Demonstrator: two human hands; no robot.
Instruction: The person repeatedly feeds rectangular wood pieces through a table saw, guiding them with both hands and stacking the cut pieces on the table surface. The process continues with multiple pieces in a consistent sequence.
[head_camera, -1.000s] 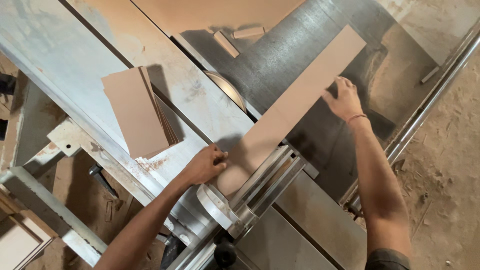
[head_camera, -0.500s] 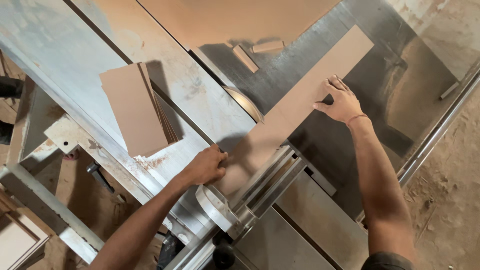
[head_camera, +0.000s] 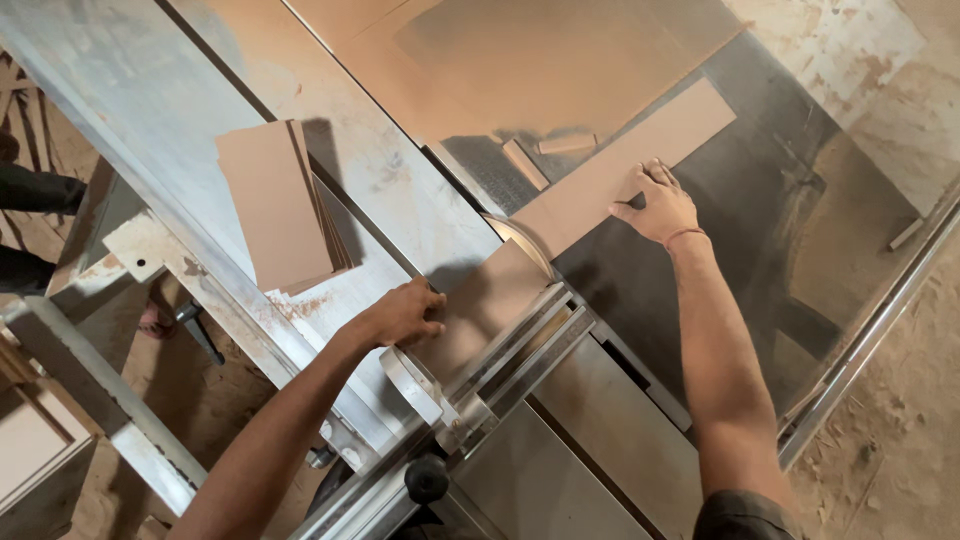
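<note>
1. Head view: the left hand (head_camera: 405, 312) is pressing flat on the near end of a long brown strip (head_camera: 610, 185) lying across the saw counter (head_camera: 660, 330), fingers (head_camera: 432, 322) spread on top and closed round nothing.
2. The right hand (head_camera: 662, 205) is resting palm-down on the strip's far half, fingers extended, likewise gripping nothing.
3. Compared with a second ago, the strip is now sitting farther across the counter, its near part over the blade (head_camera: 520, 235), which is showing as a pale arc just beside the board's edge.
4. The right hand is now lying more on top of the strip than at its edge, so both hands seem to be feeding it along the fence (head_camera: 500, 355).
5. A stack of boards (head_camera: 275, 205) is lying to the left, well apart from the strip.
6. Two small offcuts (head_camera: 545, 155) are lying just beyond the strip, near a large sheet (head_camera: 520, 60) at the far side.
</note>
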